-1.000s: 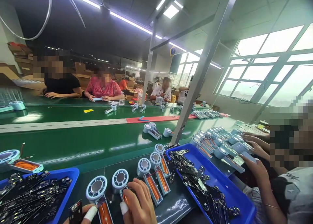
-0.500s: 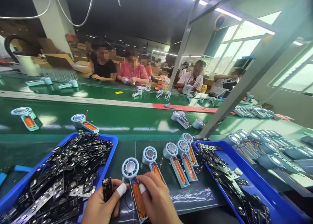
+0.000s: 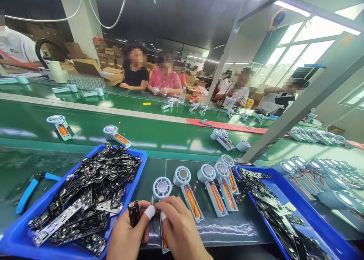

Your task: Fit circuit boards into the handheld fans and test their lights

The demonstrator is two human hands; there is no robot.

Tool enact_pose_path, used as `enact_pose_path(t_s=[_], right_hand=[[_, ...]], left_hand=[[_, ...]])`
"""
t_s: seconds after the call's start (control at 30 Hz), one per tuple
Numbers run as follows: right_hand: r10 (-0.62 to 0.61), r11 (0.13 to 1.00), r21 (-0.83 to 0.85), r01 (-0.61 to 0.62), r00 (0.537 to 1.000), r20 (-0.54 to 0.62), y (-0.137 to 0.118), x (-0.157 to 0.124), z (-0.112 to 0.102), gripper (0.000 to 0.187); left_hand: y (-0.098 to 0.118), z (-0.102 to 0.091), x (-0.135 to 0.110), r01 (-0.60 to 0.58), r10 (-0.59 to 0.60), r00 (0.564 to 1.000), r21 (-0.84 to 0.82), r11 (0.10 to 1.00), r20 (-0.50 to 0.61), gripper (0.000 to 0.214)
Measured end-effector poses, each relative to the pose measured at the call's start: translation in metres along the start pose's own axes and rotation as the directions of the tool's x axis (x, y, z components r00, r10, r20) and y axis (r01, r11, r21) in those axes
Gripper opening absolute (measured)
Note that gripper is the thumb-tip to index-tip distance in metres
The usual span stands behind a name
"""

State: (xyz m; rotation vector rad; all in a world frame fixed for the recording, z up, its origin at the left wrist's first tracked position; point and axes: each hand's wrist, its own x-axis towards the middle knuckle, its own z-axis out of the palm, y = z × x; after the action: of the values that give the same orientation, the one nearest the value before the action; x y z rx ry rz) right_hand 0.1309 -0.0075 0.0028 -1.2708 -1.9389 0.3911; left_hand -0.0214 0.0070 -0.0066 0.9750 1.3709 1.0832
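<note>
- Head view, looking down at a dark, slightly glossy table (image 3: pixel 227 229) running along a green conveyor belt (image 3: pixel 159 133).
- The left hand (image 3: pixel 126 233) is pinched shut on a small circuit board (image 3: pixel 133 212). It's a flat black rectangle standing on edge, with a couple of red dots near the top. The thumb tip is wrapped in white tape (image 3: pixel 149 212).
- The right hand (image 3: pixel 182 233) sits right next to it, fingers curled down over the long handle of a fan unit (image 3: pixel 162 188). Honestly can't tell if it's gripping the handle or just pressing it flat. The unit lies on the table at the near edge. Its round, pale blue ribbed head pokes out just above the knuckles, and a sliver of orange shows in the open handle below.
- Just left of the hands, a blue tray (image 3: pixel 13 239) of smooth plastic is heaped with circuit boards (image 3: pixel 85 199). They're thin black strips, some with white patches, all jumbled together.
- A row of fan units (image 3: pixel 209 184) lies to the right, same shape: a disc head, then an open trough handle with an orange cell and thin wires.
- A second blue tray (image 3: pixel 309 210) holds more black boards.
- Pliers (image 3: pixel 27 191) with blue rubbery handles lie left of the first tray.
- Two loose units (image 3: pixel 59 125) are out on the belt.
</note>
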Motion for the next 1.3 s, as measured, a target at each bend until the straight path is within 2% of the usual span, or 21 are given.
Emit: enact_pose_path(t_s=[0.07,0.23,0.37,0.5,0.6,0.7,0.77,0.87,0.93,1.07,1.2,1.3], right_hand=[[0.025,0.997,0.076,-0.024,1.000,-0.006,-0.001,0.000,-0.002,0.046],[0.152,0.979,0.144,-0.147,0.988,-0.023,-0.006,0.002,0.000,0.027],[0.065,0.996,0.066,-0.064,0.998,-0.020,-0.002,0.002,0.002,0.032],[-0.022,0.999,-0.025,0.021,0.999,-0.042,0.003,0.000,0.004,0.034],[-0.031,0.999,-0.021,0.029,0.996,-0.081,0.006,0.000,0.008,0.032],[-0.014,1.000,0.009,0.015,0.993,-0.118,0.009,-0.001,0.010,0.032],[-0.013,1.000,0.005,0.014,0.996,-0.093,0.009,-0.001,0.008,0.032],[-0.023,0.998,-0.062,0.024,1.000,0.018,0.006,-0.001,0.003,0.032],[-0.028,0.992,-0.120,0.039,0.995,0.091,0.003,0.000,-0.002,0.031],[-0.038,0.982,-0.180,0.062,0.991,0.131,0.001,0.003,-0.006,0.028],[-0.061,0.978,-0.193,0.081,0.992,0.109,0.000,0.004,-0.004,0.027],[-0.065,0.972,-0.223,0.081,0.995,0.080,-0.001,0.004,-0.003,0.023]], left_hand=[[-0.001,-0.001,0.001,0.007,-0.008,1.000,0.030,1.000,0.023,0.055],[0.002,0.005,-0.001,-0.016,0.016,1.000,-0.024,1.000,-0.022,0.054],[0.003,0.008,-0.004,-0.011,0.009,0.999,-0.037,0.999,-0.046,0.053],[0.001,0.004,-0.003,0.017,-0.018,1.000,-0.077,0.997,-0.013,0.064],[0.000,-0.001,-0.005,0.035,-0.033,0.999,-0.127,0.991,0.015,0.064],[-0.003,-0.009,-0.008,0.060,-0.063,0.997,-0.064,0.996,-0.041,0.060],[-0.008,-0.012,-0.009,0.064,-0.063,0.998,0.010,0.998,-0.019,0.057],[-0.015,-0.013,-0.008,0.004,-0.016,0.992,0.102,0.995,0.125,0.054],[-0.018,-0.011,-0.007,-0.033,0.011,0.987,0.136,0.990,0.159,0.054],[-0.019,-0.008,-0.008,-0.060,0.033,0.989,0.197,0.978,0.141,0.052],[-0.018,-0.005,-0.012,-0.150,0.145,0.989,0.301,0.942,0.038,0.043],[-0.020,-0.006,-0.011,-0.250,0.246,0.968,0.364,0.897,0.060,0.037]])
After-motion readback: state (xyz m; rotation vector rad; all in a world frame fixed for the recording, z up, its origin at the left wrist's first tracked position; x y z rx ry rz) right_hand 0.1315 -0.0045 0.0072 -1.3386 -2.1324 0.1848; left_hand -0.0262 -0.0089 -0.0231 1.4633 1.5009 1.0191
